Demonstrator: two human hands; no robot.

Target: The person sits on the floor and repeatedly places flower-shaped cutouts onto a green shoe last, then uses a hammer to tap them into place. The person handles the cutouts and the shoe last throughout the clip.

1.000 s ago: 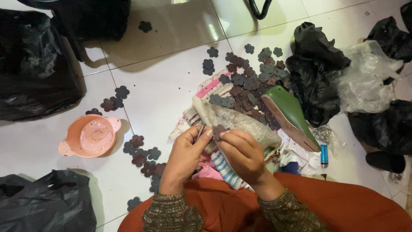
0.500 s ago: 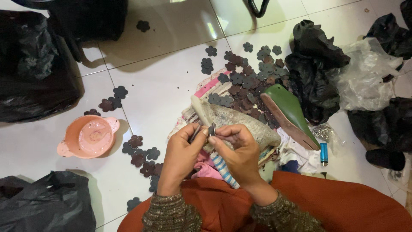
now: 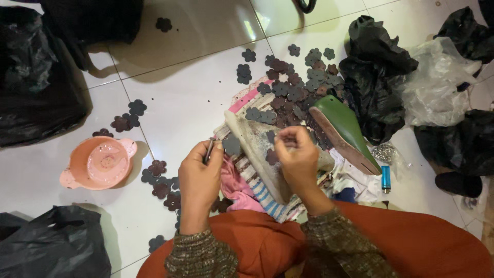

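Two hands work above our lap: the left hand (image 3: 199,167) grips a small metal tool (image 3: 210,150) beside a dark flower-shaped piece (image 3: 231,144), the right hand (image 3: 297,154) pinches closed at three o'clock. We judge the piece needs steady alignment next.

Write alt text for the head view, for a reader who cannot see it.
Seen from above, a person seated on a tiled floor holds a dark flower-shaped cutout and a thin metal tool in the left hand, the right hand pinched shut beside it. Around them lie more cutouts, a green shoe last, a pink bowl and black bags.
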